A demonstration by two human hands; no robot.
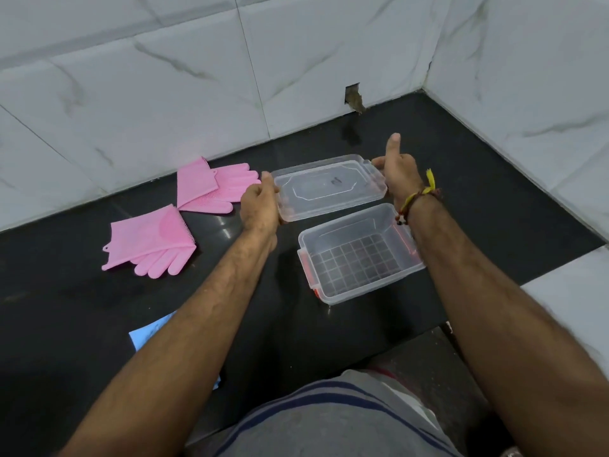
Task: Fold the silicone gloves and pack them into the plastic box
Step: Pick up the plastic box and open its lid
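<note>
Just beyond the open plastic box (pixel 359 255), both hands clasp the clear lid (pixel 329 189) by its short ends: the left hand (pixel 258 207) curls its fingers around the end farther from the box's right wall, while the right hand (pixel 400 174) pinches the other end, thumb raised (a threaded bracelet (pixel 417 201) circles that wrist). The box sits empty on the black counter (pixel 478 199). Well to the left of the box lie two pink silicone gloves (pixel 150 242), each already folded, one beyond the other, corners nearly touching.
</note>
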